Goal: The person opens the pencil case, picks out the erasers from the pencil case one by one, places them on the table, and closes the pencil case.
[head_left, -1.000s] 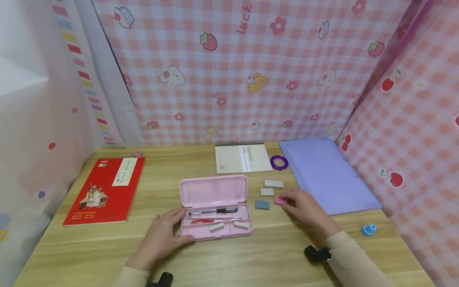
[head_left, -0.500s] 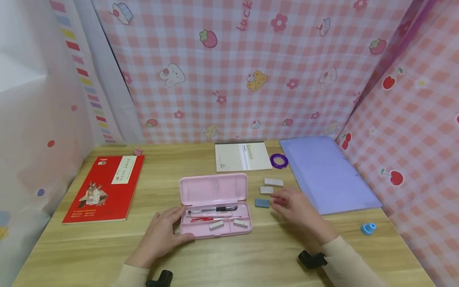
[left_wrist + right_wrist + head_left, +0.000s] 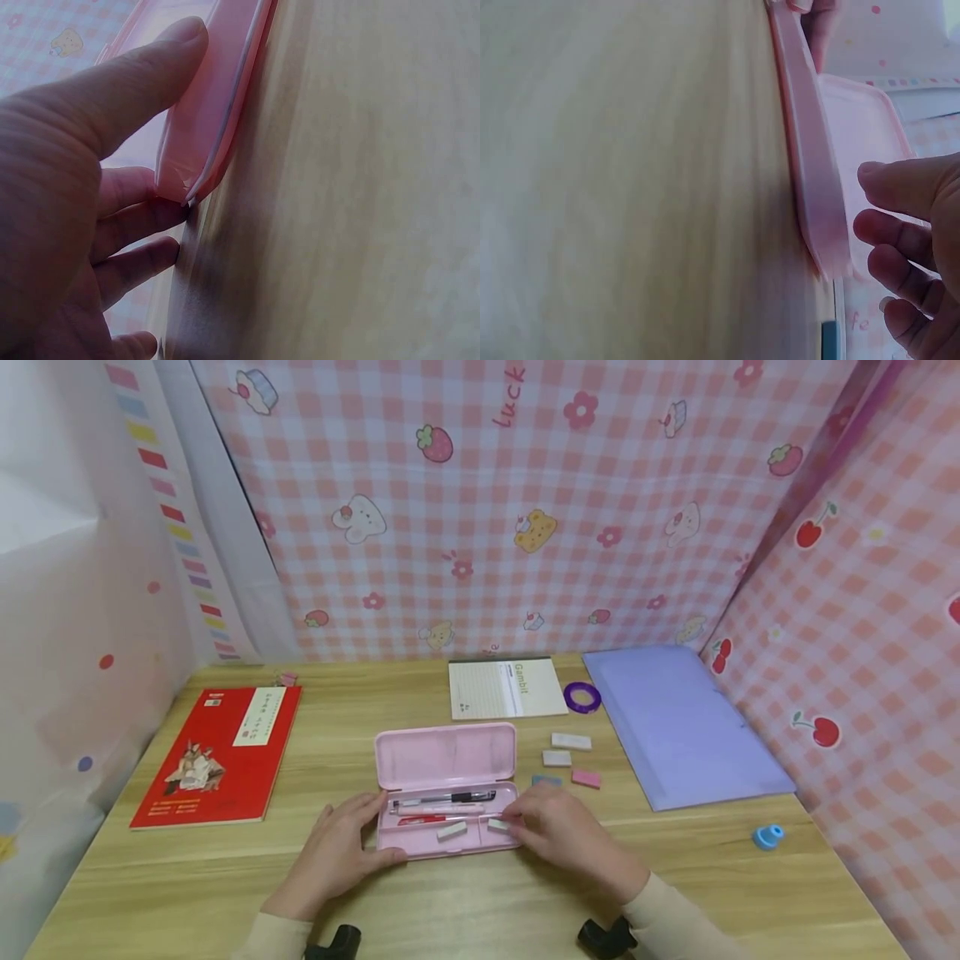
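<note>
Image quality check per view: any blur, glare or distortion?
Head: evenly lit, sharp, wide-angle bowing at the edges. Left wrist: left hand and pink pencil case soft, too close. Right wrist: washed-out desk, right hand blurred.

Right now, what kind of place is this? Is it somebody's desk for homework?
Probably, yes: a study desk with pink checked curtains hung round it. An open pencil case with pens, a red book, a notepad and erasers lie on it.
</note>
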Motion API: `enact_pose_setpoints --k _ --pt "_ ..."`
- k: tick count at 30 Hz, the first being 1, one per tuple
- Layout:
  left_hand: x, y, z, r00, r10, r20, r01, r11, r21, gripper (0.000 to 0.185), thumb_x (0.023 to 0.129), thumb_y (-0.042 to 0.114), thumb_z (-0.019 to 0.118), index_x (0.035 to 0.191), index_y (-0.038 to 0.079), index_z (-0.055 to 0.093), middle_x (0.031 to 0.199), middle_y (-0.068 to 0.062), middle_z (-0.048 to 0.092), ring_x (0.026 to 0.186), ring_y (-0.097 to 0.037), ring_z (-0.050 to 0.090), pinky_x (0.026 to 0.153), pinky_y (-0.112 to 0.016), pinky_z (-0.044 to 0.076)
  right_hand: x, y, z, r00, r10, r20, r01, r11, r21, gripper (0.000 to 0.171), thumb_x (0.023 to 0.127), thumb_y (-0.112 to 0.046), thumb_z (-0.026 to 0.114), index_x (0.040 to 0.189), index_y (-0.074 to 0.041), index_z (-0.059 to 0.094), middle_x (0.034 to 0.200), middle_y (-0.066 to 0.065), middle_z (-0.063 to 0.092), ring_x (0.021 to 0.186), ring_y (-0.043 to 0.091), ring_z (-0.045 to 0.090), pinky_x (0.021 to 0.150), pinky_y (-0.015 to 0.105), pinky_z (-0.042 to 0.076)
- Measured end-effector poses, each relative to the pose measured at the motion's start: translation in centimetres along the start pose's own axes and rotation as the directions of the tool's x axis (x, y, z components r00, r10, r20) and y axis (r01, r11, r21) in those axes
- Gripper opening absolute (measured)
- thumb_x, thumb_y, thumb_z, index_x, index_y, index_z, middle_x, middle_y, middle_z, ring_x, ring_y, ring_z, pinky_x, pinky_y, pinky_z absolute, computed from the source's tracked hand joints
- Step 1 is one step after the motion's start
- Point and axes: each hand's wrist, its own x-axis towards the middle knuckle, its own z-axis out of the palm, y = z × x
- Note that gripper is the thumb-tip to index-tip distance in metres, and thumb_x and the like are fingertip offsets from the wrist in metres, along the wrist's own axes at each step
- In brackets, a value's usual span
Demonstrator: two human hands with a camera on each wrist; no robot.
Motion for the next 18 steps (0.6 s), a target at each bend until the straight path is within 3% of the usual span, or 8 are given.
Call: enact_pose_setpoints --k 18 --pt "-0.01 -0.09 0.03 1.000 0.003 -0.002 -0.003 1.000 0.010 0.096 0.066 0.061 0.079 0.142 0.010 0.048 0.138 -0.013 0.052 0.130 -0.034 0.044 0.106 -0.069 0.019 1.06 -0.73 1.08 0.999 -0.001 0.044 0.002 1.000 -0.025 0.009 0.082 -0.021 0.077 0.090 -0.019 0.077 0.087 -0.010 0.070 0.082 0.006 0.060 0.074 0.024 0.051"
